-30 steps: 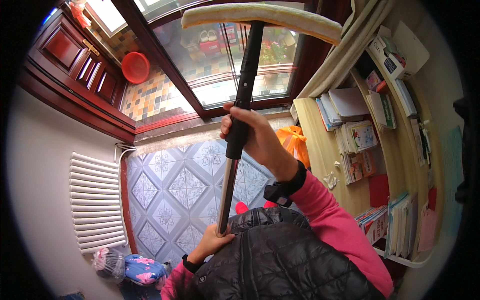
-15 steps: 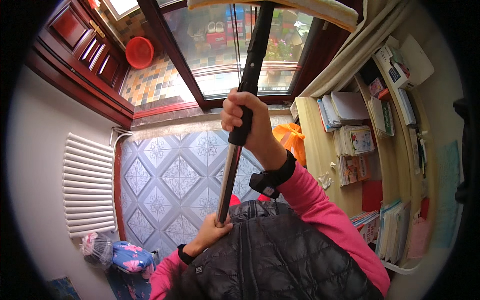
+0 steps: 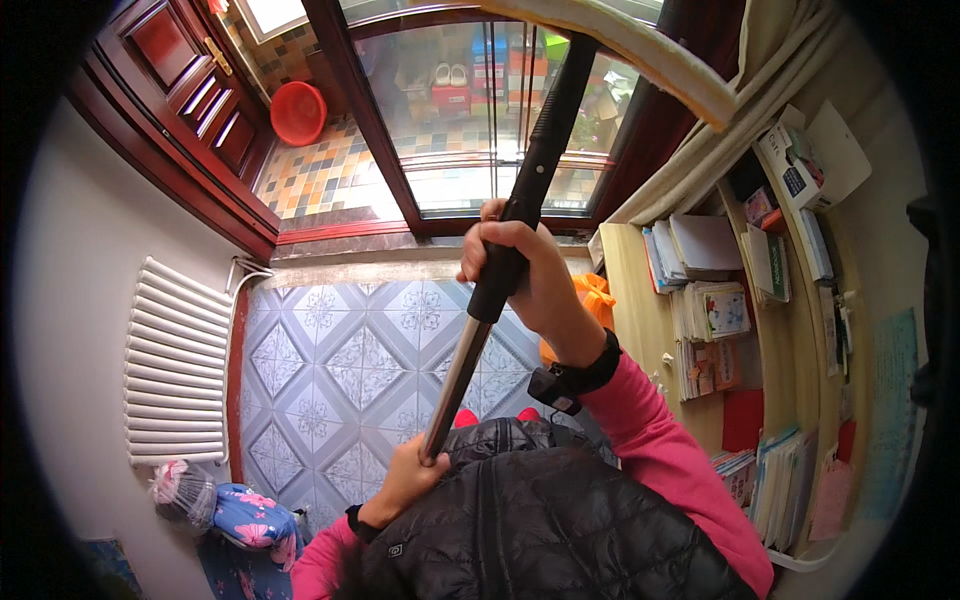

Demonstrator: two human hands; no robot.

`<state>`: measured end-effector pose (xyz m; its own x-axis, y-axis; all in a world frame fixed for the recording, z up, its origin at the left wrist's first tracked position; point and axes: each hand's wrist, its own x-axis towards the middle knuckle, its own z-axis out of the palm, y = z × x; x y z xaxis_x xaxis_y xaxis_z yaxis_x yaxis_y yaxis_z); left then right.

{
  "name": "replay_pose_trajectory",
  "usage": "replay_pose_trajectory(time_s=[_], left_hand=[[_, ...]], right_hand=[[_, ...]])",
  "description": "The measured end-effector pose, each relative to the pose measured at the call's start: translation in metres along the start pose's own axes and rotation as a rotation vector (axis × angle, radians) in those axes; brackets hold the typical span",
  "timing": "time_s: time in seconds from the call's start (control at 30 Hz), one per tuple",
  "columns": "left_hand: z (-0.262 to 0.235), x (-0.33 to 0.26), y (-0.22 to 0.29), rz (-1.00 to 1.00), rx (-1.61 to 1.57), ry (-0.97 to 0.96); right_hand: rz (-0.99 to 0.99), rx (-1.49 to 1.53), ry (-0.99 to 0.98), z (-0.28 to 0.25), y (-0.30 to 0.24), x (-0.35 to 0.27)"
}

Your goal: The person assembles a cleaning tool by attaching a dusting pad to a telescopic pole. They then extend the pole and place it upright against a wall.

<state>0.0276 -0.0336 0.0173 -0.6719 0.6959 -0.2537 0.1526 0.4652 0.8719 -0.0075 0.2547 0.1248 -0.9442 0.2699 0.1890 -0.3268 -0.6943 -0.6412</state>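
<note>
A long-handled window mop (image 3: 458, 385) slants up and to the right across the middle, with a bare metal lower pole and a black upper grip section. My left hand (image 3: 402, 482) is closed around the pole's lower end, close to my black jacket. Higher up, my right hand (image 3: 535, 275) wraps round the black grip. The mop's long cream pad (image 3: 650, 52) arches across the top, in front of the glass door (image 3: 440, 150); whether it touches the glass I cannot tell. Both wrists carry black bands.
On the right stands a wooden shelf unit (image 3: 632, 285) with books and papers, next to a cream curtain (image 3: 690, 175). An orange bag (image 3: 594, 300) lies by its near side. Left are a white radiator (image 3: 178, 365) and a dark red door (image 3: 190, 85). A red basin (image 3: 298, 113) sits beyond the threshold.
The upper part of the mop and its pad have swung right, so the pole leans more. My right hand has moved right and slightly down with it; my left hand has shifted slightly left.
</note>
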Motion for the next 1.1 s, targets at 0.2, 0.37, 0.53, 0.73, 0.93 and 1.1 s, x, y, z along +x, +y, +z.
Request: replay_pose_trajectory(time_s=[0.2,0.37,0.53,0.73,0.93,1.1], left_hand=[[-0.006,-0.004,-0.004,0.051,0.162,0.228],[-0.009,-0.003,-0.01,0.111,0.288,0.287],[-0.016,-0.006,-0.011,0.134,0.238,0.212],[-0.033,-0.011,-0.014,-0.052,0.019,-0.139],[-0.026,-0.016,-0.03,-0.105,-0.017,-0.2],[-0.006,-0.014,-0.041,-0.074,0.137,0.006]], right_hand=[[-0.091,0.015,0.038,0.001,-0.015,-0.012],[-0.189,0.033,0.152,-0.009,-0.034,-0.008],[-0.125,0.141,0.112,-0.036,-0.057,0.005],[-0.094,0.282,0.047,-0.063,-0.082,0.026],[0.074,0.515,-0.288,-0.076,-0.077,0.039],[-0.068,0.349,-0.08,-0.069,-0.075,0.035]])
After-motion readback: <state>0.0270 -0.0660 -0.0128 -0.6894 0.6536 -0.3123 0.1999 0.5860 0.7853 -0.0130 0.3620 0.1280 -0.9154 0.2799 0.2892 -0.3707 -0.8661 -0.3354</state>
